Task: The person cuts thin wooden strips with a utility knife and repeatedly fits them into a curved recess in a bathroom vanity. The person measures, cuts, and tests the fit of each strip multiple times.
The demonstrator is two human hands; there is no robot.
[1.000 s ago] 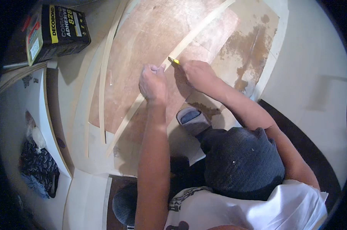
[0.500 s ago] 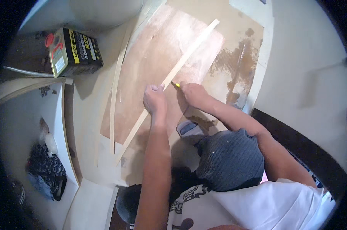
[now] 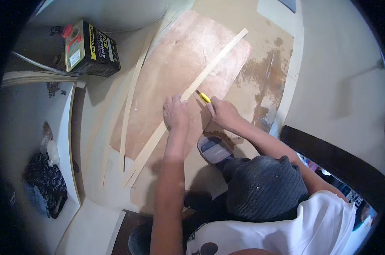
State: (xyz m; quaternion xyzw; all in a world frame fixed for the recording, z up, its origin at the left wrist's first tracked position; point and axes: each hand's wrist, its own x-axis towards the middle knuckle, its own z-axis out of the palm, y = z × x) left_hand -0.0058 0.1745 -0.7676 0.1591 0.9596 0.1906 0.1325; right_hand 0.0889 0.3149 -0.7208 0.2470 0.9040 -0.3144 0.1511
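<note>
A long pale wooden strip (image 3: 213, 63) lies diagonally across a reddish-brown plywood sheet (image 3: 158, 80). My left hand (image 3: 176, 112) holds the strip down near its middle, fingers laid over it and the strip passing underneath. At the near end the strip shows two narrow tips. In my right hand (image 3: 224, 113) is a yellow utility knife (image 3: 205, 98), its dark tip close to the strip's right edge, just beyond my left fingers. I cannot tell whether the blade touches the wood. A second thin wooden strip (image 3: 130, 104) lies along the plywood's left side.
A black and yellow adhesive can (image 3: 103, 51) with a red cap stands at the far left. Brown smears (image 3: 267, 80) mark the surface on the right. My slippered foot (image 3: 215, 148) rests by the plywood's near edge. A curved white panel (image 3: 67, 127) bounds the left side.
My left hand has gone from a fist-like grip to fingers laid over the strip. The knife has drawn slightly back toward me, showing more yellow handle. The whole view has shifted a little.
</note>
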